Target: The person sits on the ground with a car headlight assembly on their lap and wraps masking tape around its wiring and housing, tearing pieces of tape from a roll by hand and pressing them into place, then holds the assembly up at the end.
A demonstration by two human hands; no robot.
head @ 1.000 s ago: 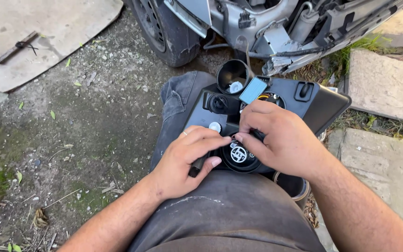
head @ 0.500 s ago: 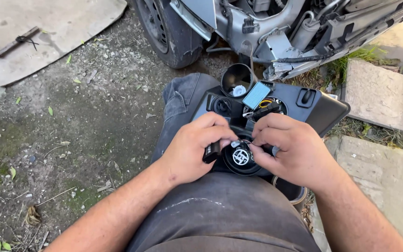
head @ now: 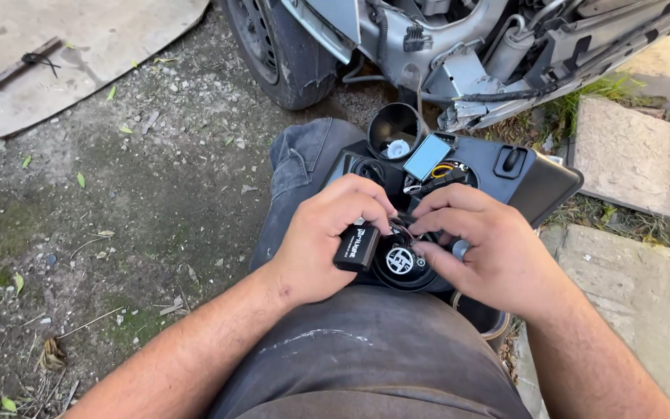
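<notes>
Headlight housing (head: pixel 537 182) lies back-up across the person's lap, its round rear opening (head: pixel 403 264) between both hands. Left hand (head: pixel 327 233) closes around a small black box-shaped module (head: pixel 356 246) with pale print on its face; right hand (head: pixel 484 244) pinches thin wires beside the opening. Keeping the module steady while feeding the wires straight seems wise. A blue-faced rectangular tag (head: pixel 428 155) sits near the housing's far edge, a round white emblem inside the opening.

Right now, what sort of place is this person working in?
Most likely an outdoor yard used for car repair. The ground is bare dirt with gravel and leaves, a car with its front panels stripped and a tyre stands close ahead, and concrete slabs lie in the grass.
</notes>
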